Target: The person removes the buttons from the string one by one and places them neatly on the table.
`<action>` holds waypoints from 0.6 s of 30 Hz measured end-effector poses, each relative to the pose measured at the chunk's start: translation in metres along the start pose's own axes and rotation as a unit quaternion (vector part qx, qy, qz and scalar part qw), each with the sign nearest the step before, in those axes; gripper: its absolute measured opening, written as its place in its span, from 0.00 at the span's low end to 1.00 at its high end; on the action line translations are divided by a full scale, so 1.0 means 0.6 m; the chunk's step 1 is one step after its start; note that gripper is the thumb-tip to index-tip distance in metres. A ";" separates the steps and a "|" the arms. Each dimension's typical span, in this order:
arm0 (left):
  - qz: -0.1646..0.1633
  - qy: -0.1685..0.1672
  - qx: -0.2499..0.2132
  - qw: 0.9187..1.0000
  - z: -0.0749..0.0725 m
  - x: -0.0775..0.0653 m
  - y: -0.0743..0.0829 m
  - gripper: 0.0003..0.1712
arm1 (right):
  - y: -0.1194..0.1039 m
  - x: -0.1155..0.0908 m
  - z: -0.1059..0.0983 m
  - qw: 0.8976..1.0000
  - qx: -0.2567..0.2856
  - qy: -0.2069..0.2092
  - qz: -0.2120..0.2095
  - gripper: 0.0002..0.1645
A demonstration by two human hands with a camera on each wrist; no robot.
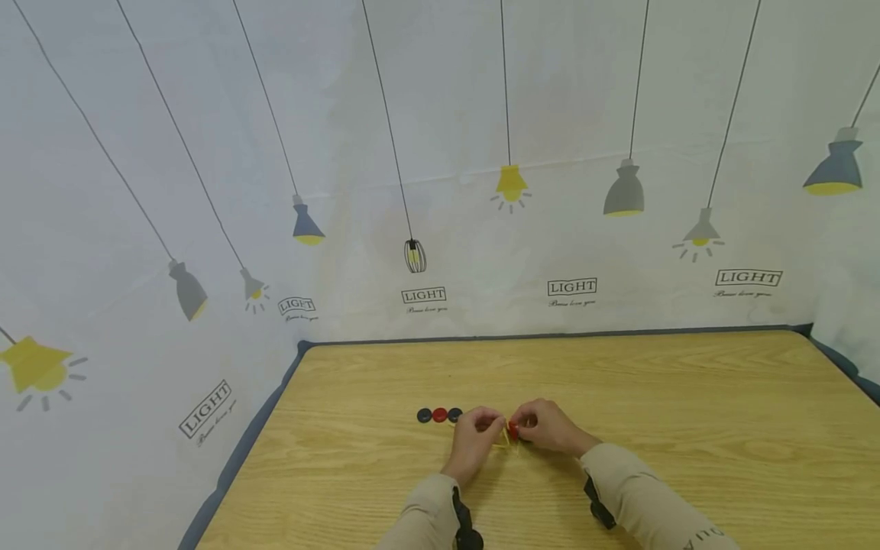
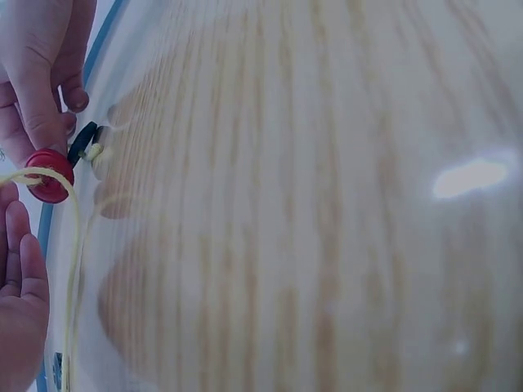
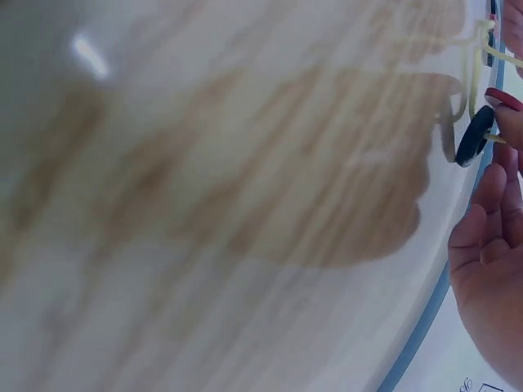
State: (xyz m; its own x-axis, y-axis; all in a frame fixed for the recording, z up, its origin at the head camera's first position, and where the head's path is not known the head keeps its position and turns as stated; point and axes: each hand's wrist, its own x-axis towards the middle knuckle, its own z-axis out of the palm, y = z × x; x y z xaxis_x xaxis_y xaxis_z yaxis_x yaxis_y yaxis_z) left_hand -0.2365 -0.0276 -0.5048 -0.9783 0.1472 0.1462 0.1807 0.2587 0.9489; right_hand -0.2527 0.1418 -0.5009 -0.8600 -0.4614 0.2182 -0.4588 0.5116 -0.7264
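Observation:
Over the table my right hand (image 1: 546,425) pinches a red button (image 2: 51,194) between thumb and fingers. A yellow string (image 2: 75,233) passes through the red button's middle and hangs down in a loop. Right behind it, a black button (image 3: 476,137) sits on the same string at my right fingertips. My left hand (image 1: 474,435) faces the right one closely, its thumb and forefinger pinching the string beside the red button. In the left wrist view its fingers are partly cut off by the frame edge.
Left of my hands, a black button (image 1: 424,415), a red button (image 1: 440,415) and another black button (image 1: 454,414) lie in a row on the wooden table (image 1: 357,473). A white cloth wall (image 1: 481,229) printed with lamps stands behind the table's far edge.

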 end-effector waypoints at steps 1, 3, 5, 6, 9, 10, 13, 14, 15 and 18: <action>0.000 0.000 -0.001 1.000 0.000 0.000 0.002 0.07 | -0.001 0.000 -0.001 1.000 0.000 -0.002 -0.001 0.06; 0.000 0.001 -0.004 1.000 -0.001 -0.004 0.012 0.07 | -0.004 -0.001 -0.003 1.000 0.001 -0.005 -0.002 0.05; 0.000 0.000 -0.009 1.000 -0.003 -0.009 0.026 0.06 | -0.007 -0.001 -0.006 1.000 0.001 -0.007 -0.002 0.05; 0.003 0.000 -0.011 1.000 -0.004 -0.012 0.034 0.07 | -0.008 -0.001 -0.007 1.000 0.003 -0.008 -0.001 0.05; 0.008 -0.001 -0.013 1.000 -0.007 -0.021 0.056 0.07 | -0.009 0.000 -0.009 1.000 0.008 -0.010 0.003 0.05; 0.009 -0.001 -0.012 1.000 -0.008 -0.024 0.059 0.07 | -0.009 0.000 -0.010 1.000 0.010 -0.011 0.006 0.05; 0.009 0.001 -0.004 1.000 -0.009 -0.028 0.064 0.08 | -0.007 -0.001 -0.012 1.000 0.022 -0.013 0.013 0.05; 0.008 0.001 -0.002 1.000 -0.009 -0.029 0.064 0.08 | -0.007 -0.002 -0.013 1.000 0.025 -0.013 0.014 0.04; 0.008 0.001 0.000 1.000 -0.009 -0.029 0.064 0.08 | -0.007 -0.003 -0.014 0.999 0.028 -0.014 0.014 0.04; 0.008 0.001 0.007 1.000 -0.010 -0.029 0.059 0.07 | -0.007 -0.005 -0.018 0.999 0.041 -0.014 0.004 0.03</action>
State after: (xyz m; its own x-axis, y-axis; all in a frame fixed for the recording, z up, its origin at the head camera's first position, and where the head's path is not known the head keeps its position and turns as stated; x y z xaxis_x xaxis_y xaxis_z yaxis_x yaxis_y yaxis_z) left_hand -0.2139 -0.0267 -0.4723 -0.9752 0.1506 0.1621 0.1982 0.2695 0.9424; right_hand -0.2507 0.1487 -0.4917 -0.8564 -0.4778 0.1958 -0.4318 0.4546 -0.7790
